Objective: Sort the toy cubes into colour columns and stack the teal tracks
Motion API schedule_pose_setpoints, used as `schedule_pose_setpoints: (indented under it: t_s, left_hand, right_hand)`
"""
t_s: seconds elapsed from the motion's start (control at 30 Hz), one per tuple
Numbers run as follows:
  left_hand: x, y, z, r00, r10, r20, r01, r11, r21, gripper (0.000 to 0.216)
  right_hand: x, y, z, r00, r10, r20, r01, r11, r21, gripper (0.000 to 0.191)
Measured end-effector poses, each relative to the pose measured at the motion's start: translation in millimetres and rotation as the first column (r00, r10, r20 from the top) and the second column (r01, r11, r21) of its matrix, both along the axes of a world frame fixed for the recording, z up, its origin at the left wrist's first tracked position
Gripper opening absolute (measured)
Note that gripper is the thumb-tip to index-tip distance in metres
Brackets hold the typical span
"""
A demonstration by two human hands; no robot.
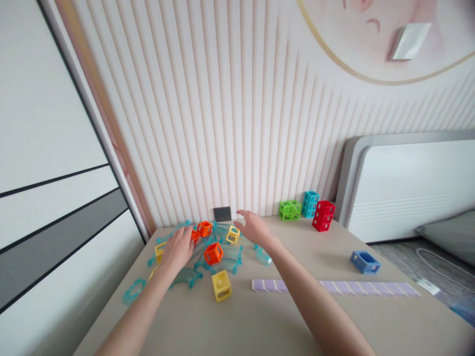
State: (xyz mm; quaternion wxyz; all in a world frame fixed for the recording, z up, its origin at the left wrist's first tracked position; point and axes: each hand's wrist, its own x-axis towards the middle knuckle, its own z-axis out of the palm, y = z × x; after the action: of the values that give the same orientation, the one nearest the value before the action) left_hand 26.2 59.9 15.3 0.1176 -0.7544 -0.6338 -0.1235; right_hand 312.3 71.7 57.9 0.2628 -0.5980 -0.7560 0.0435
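Observation:
My left hand reaches over the left part of a pile of toy pieces, fingers stretched out. Beside its fingertips is a partly hidden orange cube frame; whether they touch I cannot tell. My right hand hovers open at the pile's right side, fingers apart, close to a yellow cube frame. Around them lie translucent teal track pieces, two more orange cube frames, one nearer and one farther back, and a yellow block with a round hollow. Another yellow piece is half behind my left hand.
Green, teal and red block stacks stand at the table's back right. A blue block frame lies near the right edge. A purple strip crosses beneath my right forearm. A ribbed wall rises behind the table.

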Motion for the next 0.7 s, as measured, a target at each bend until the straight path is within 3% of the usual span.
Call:
schedule_pose_setpoints:
  t_s: [0.07, 0.13, 0.23, 0.33, 0.47, 0.7]
  left_hand:
    - [2, -4, 3.1, 0.996, -0.06, 0.073, 0.048, 0.988, 0.149, 0.032]
    - [8, -10, 5.7, 0.976, -0.156, 0.148, 0.107, 0.949, 0.296, 0.029]
    - [20, -21, 5.1, 0.923, -0.303, 0.236, 0.163, 0.866, 0.472, 0.023]
    - [32, -32, -1.6, 0.87, -0.405, 0.281, 0.198, 0.81, 0.552, 0.016]
    - [44, -43, -10.1, 0.834, -0.468, 0.291, 0.254, 0.795, 0.551, 0.012]
    - [53, -53, -18.5, 0.797, -0.514, 0.318, 0.297, 0.791, 0.535, 0.013]
  right_hand:
    - [35, 17, 2.9, 0.978, -0.209, -0.009, 0.209, 0.977, 0.033, 0.045]
    - [72, 32, 0.4, 0.917, -0.398, -0.016, 0.398, 0.916, 0.048, 0.05]
    - [122, 44, -13.8, 0.837, -0.547, -0.005, 0.547, 0.836, 0.033, 0.054]
    - [152, 46, -34.7, 0.805, -0.594, -0.006, 0.594, 0.805, -0.006, 0.056]
    - [162, 45, -56.4, 0.792, -0.605, -0.078, 0.606, 0.795, -0.01, 0.056]
    - [149, 45, -55.9, 0.746, -0.563, -0.354, 0.615, 0.787, 0.045, 0.055]
